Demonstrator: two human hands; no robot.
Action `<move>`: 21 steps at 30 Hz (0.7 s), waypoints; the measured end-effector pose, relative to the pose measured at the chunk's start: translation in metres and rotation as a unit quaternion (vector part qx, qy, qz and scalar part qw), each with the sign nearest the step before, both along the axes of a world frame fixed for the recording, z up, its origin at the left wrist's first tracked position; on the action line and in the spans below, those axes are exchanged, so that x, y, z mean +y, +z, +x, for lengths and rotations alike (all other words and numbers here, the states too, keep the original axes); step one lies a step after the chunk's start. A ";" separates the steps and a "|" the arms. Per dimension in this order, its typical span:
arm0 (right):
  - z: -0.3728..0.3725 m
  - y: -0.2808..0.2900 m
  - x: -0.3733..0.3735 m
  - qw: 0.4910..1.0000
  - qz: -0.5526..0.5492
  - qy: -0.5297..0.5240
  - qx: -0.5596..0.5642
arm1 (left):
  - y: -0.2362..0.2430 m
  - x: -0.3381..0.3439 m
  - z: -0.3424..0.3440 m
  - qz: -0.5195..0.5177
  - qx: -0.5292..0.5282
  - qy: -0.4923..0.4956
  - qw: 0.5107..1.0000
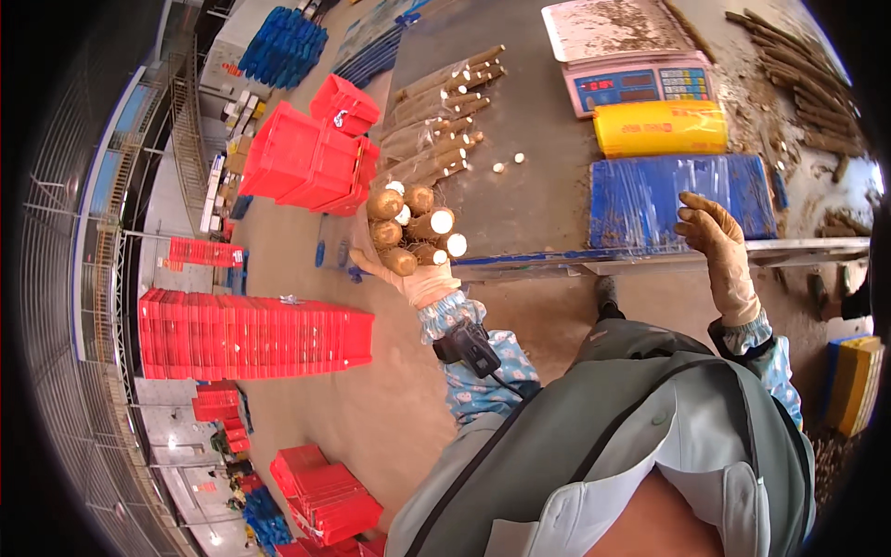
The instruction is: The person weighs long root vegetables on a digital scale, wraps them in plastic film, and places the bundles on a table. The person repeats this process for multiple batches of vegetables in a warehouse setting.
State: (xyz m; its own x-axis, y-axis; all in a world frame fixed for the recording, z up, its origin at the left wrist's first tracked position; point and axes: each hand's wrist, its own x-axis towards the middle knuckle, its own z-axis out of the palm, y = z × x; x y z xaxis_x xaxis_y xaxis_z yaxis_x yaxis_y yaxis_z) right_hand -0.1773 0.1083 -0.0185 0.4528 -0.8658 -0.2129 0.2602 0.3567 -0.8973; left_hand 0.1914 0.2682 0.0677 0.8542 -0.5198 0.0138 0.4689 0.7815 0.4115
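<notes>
My gloved left hand (pixel 422 281) grips a bundle of yams (pixel 419 200) from below, just off the table's near edge. Several blunt brown ends and white cut ends face me, and the rest of their length is hidden behind them. To the right, over the near edge of a blue box (pixel 640 204) with shiny clear film on it, is my gloved right hand (pixel 722 255). Its fingers are curled together; whatever is between them, if anything, is too small to make out. A yellow roll (pixel 661 127) lies just beyond the box.
More yams (pixel 436 125) lie in clear wrapping on the metal table (pixel 534 88). A soiled scale (pixel 640 84) stands behind the roll, and unwrapped yams (pixel 807 79) are heaped at far right. Red crates (pixel 302 153) stand left of the table; another red stack (pixel 260 334) is nearer.
</notes>
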 end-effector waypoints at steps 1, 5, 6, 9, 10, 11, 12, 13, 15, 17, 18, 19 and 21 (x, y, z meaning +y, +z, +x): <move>0.010 -0.003 -0.007 1.000 0.001 -0.003 0.014 | -0.006 -0.003 0.015 0.001 -0.005 -0.002 1.000; 0.052 -0.002 -0.022 1.000 -0.002 -0.001 0.013 | -0.012 -0.006 0.084 -0.133 -0.112 -0.244 0.954; 0.062 -0.002 -0.024 1.000 -0.002 0.001 0.013 | -0.023 -0.004 0.105 -0.172 -0.142 -0.294 0.929; 0.097 -0.005 -0.030 1.000 -0.001 0.018 0.014 | -0.051 -0.004 0.148 -0.280 -0.180 -0.369 0.868; 0.108 -0.007 -0.031 1.000 0.003 0.026 0.011 | -0.053 -0.016 0.166 -0.321 -0.227 -0.440 0.807; 0.116 -0.007 -0.032 0.999 0.001 0.030 0.013 | -0.054 -0.033 0.183 -0.354 -0.278 -0.506 0.736; 0.124 -0.009 -0.033 0.999 -0.002 0.031 0.020 | -0.047 -0.049 0.194 -0.363 -0.300 -0.545 0.693; 0.131 -0.010 -0.033 0.999 -0.006 0.032 0.026 | -0.045 -0.058 0.203 -0.366 -0.311 -0.567 0.669; 0.145 -0.015 -0.035 0.998 -0.007 0.045 0.036 | -0.044 -0.062 0.217 -0.359 -0.318 -0.585 0.654; 0.157 -0.019 -0.038 0.998 -0.013 0.055 0.036 | -0.053 -0.055 0.223 -0.343 -0.288 -0.558 0.699; 0.162 -0.020 -0.040 0.998 -0.016 0.060 0.034 | -0.062 -0.053 0.223 -0.338 -0.276 -0.543 0.718; 0.165 -0.021 -0.041 0.997 -0.009 0.065 0.031 | -0.068 -0.050 0.223 -0.332 -0.259 -0.529 0.737; 0.173 -0.022 -0.046 0.996 -0.017 0.076 0.035 | -0.075 -0.048 0.224 -0.321 -0.244 -0.510 0.760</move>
State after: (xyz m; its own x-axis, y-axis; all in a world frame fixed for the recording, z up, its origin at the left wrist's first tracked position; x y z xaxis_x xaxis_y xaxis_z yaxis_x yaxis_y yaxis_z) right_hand -0.0046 0.0628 -0.0409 0.5647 -0.7954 -0.2202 0.1413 0.3560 -0.9237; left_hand 0.4155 0.2205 -0.0070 -0.1757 -0.6610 0.7295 0.8794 0.2276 0.4181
